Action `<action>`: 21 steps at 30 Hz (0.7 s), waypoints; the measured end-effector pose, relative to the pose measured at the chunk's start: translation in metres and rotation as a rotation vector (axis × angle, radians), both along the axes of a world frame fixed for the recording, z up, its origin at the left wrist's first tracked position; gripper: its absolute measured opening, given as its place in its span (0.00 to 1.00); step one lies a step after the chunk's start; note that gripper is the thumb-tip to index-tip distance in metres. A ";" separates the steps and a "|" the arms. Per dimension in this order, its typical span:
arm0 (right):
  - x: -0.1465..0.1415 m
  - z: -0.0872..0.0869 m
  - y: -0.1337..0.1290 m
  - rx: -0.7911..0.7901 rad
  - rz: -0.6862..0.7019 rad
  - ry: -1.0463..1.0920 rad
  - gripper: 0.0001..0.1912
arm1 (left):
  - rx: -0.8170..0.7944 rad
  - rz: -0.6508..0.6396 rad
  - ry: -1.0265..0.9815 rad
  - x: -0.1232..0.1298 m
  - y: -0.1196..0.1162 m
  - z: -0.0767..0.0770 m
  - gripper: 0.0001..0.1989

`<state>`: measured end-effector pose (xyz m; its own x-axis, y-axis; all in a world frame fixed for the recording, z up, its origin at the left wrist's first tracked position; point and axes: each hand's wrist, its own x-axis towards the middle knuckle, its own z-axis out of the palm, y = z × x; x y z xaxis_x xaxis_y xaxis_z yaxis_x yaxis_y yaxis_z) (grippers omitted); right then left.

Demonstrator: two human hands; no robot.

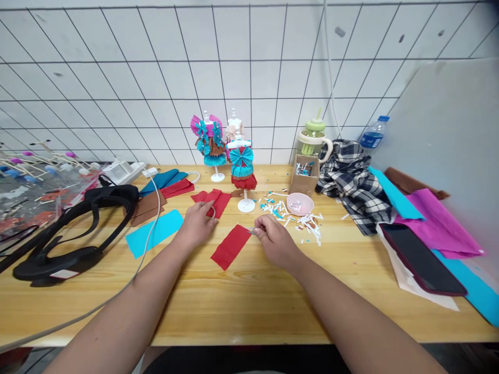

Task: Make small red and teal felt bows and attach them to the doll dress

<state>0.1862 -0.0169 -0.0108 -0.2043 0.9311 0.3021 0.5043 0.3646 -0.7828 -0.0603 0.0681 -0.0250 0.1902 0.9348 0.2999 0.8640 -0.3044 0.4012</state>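
Right hand (273,238) pinches metal tool (251,230) at red strip (231,246), best kept flat; left hand (197,223), grip unclear, by red sheets (222,204).

Strip (231,246): between left hand (198,221) and right hand (275,240)
Mannequins (242,165): farther behind, between them
Bowl (300,204): behind right hand, before box (304,182)
Headset (95,244): left of left hand
Phone (424,259): right of right hand, on sheet (407,279)

Bright, even, cool light falls over the table (249,291), its direction hard to tell, with faint soft shadows close around both hands. The wall tiles (265,78) look pale. Beyond the right hand (275,239), small scraps (310,226) look soft; toward the edges, lines stretch and slant.
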 end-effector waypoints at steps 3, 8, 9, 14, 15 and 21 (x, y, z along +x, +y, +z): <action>-0.003 -0.004 -0.001 -0.064 0.023 -0.032 0.03 | -0.086 -0.232 -0.171 0.021 -0.019 0.010 0.21; -0.001 -0.007 0.001 -0.100 -0.001 -0.038 0.03 | -0.231 -0.441 -0.292 0.038 -0.041 0.027 0.21; 0.000 -0.008 0.002 -0.106 -0.007 -0.035 0.03 | -0.218 -0.443 -0.288 0.039 -0.042 0.028 0.18; 0.000 -0.010 0.005 -0.133 -0.021 -0.009 0.03 | -0.112 -0.440 -0.254 0.041 -0.045 0.030 0.11; 0.000 -0.011 0.005 -0.141 -0.026 -0.002 0.03 | -0.116 -0.454 -0.253 0.042 -0.046 0.031 0.11; 0.002 -0.012 0.008 -0.250 -0.047 0.102 0.06 | -0.148 -0.488 -0.312 0.044 -0.048 0.034 0.11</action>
